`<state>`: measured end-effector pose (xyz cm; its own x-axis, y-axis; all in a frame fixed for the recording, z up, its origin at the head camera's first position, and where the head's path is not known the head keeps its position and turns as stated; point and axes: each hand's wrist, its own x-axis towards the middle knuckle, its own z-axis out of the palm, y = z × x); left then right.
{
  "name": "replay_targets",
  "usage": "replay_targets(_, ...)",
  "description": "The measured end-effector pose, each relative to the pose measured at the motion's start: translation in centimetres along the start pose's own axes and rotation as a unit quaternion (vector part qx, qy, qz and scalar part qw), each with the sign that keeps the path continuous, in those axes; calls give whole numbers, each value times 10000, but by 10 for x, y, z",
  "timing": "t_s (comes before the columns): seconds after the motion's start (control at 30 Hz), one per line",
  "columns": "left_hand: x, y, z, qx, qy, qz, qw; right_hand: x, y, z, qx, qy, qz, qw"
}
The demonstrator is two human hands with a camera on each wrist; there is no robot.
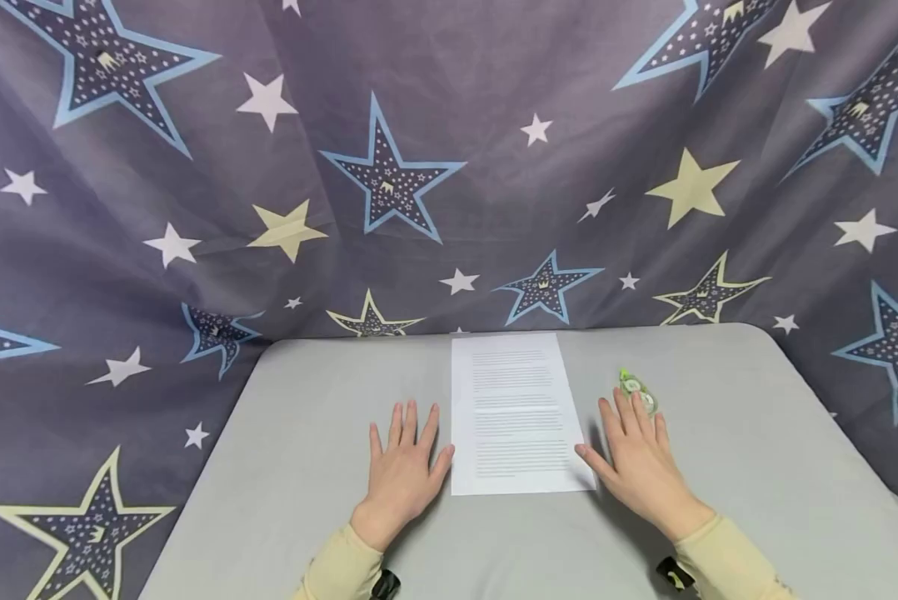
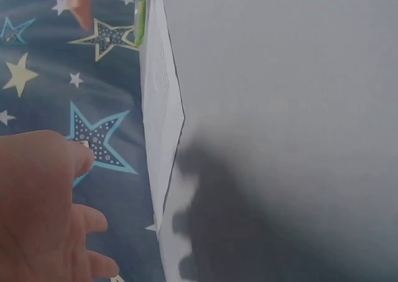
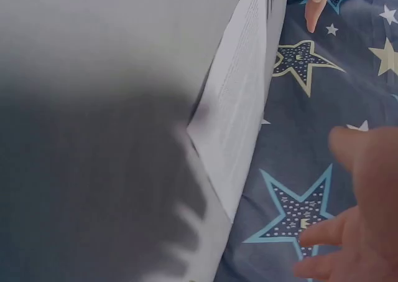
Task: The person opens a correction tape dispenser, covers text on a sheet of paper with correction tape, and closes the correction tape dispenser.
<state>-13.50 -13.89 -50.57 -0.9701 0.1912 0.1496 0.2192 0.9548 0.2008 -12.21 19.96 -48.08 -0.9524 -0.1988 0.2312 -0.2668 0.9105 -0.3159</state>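
A white sheet of printed paper lies on the grey table, its lines of text running across it. To its left my left hand is held with fingers spread, the thumb close to the paper's left edge. My right hand is on the other side, fingers also spread, its thumb overlapping the paper's right edge in the head view. Just beyond the right fingertips lies a small green correction tape dispenser, partly covered by them. Both wrist views show the hands raised over the table, with shadows below and nothing held.
The grey table has rounded far corners. Behind and beside it hangs a dark curtain printed with stars. A dark band with a small device sits at the right wrist, and another at the left.
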Motion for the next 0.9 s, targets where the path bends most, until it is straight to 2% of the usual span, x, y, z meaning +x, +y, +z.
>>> replay_targets(0.23, -2, -1, 0, -123, -18, -3, 9999, 11, 17, 1, -59, 50, -208, 9998)
replay_targets(0.37, 1, -1, -1, -88, 96, 137, 9998, 29, 31, -4, 69, 160, -563, 9983)
replay_targets(0.47, 2, -2, -2, -45, 260, 255, 9993, 45, 42, -9, 245, 158, -662, 9974)
replay_targets(0.6, 3, -2, -3, -5, 388, 316, 9987, 65, 58, -13, 346, 52, -459, 9983)
replay_targets(0.7, 4, -1, -4, 32, 356, 298, 9989, 77, 72, -11, 293, -15, -324, 9990)
replay_targets(0.9, 6, 1, -4, 10, 362, 434, 9984, 83, 95, -3, -103, -363, 118, 9992)
